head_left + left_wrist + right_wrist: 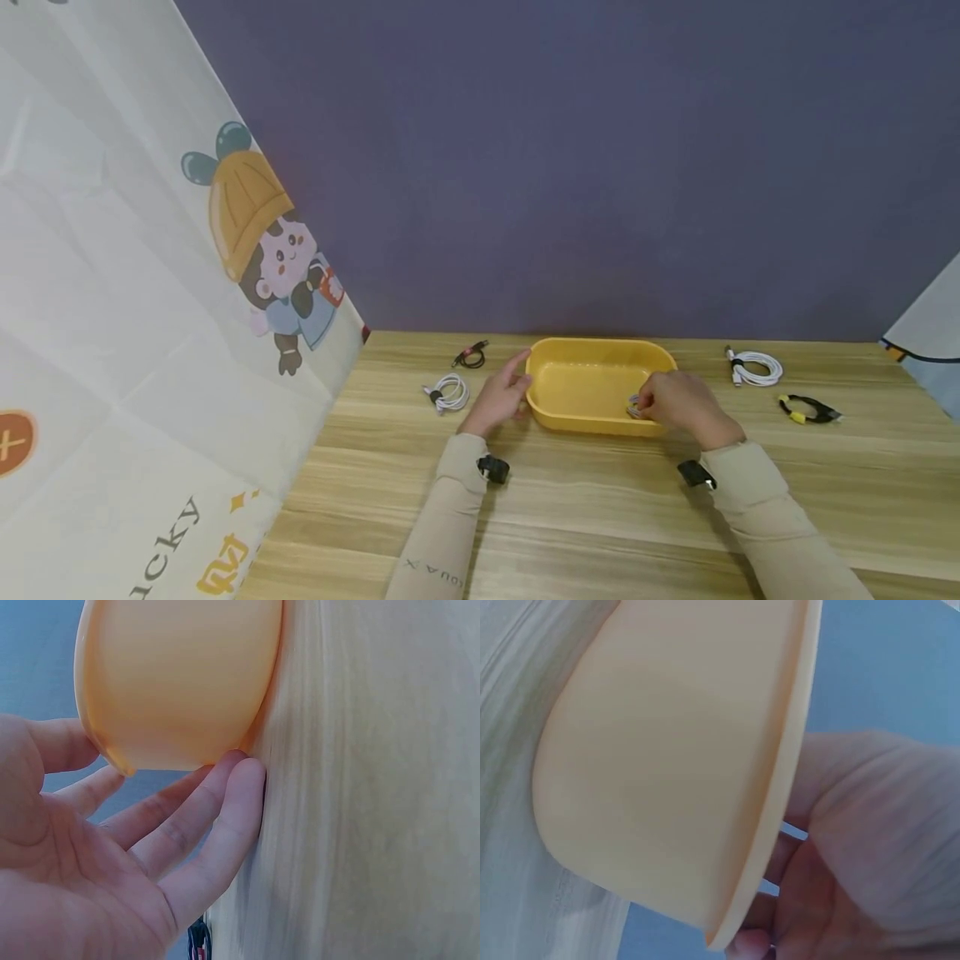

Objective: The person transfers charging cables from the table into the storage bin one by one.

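Note:
A yellow plastic bin (pixel 592 425) stands on the table against the dark wall. My left hand (pixel 498 398) is at its left end. In the left wrist view, the loosely extended fingers (pixel 217 825) touch the bin's end wall. Over the bin's right end, my right hand (pixel 682 404) reaches inside, pinching a light-coloured coiled cable (pixel 634 407) low at the front right corner. Most of that cable is hidden by the hand. From the right wrist, the bin's outer wall (pixel 660 765) hides the fingertips and the cable.
Left of the bin lie a small black cable (pixel 472 358) and a coiled white cable (pixel 450 393). On the right are another white coiled cable (pixel 757 368) and a black cable with yellow parts (pixel 804 409). A printed white sheet (pixel 150 333) hangs at left.

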Tool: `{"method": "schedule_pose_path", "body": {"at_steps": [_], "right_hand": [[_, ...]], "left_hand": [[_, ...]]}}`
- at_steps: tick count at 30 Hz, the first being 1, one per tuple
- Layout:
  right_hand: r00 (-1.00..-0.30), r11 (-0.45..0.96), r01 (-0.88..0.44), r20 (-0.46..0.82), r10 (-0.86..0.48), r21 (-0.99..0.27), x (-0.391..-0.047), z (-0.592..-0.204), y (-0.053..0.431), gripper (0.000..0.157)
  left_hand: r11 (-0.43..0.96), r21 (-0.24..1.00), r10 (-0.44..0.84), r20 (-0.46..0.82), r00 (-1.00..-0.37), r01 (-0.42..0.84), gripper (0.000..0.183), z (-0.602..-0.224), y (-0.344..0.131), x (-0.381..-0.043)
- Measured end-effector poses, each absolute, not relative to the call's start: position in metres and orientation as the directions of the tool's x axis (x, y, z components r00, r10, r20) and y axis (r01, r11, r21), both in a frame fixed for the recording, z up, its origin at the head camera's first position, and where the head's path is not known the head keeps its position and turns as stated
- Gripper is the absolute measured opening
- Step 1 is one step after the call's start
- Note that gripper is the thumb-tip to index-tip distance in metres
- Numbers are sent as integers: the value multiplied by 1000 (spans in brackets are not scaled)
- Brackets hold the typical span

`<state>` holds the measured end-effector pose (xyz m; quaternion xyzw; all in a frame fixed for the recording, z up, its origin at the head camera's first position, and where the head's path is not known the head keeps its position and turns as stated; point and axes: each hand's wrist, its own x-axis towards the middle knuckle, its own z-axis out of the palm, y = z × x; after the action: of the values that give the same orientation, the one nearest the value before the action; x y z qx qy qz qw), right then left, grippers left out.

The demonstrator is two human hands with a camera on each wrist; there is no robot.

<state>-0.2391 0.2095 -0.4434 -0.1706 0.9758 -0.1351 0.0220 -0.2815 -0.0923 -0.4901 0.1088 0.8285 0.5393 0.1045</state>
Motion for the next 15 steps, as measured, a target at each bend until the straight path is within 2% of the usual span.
{"method": "schedule_pose_path", "body": {"at_steps": [15], "right_hand": [[-923, 906, -371, -27, -384, -203, -249, -446, 201, 26]], "left_hand": [[413, 909, 279, -73, -958, 51, 51, -492, -90, -283]]}}
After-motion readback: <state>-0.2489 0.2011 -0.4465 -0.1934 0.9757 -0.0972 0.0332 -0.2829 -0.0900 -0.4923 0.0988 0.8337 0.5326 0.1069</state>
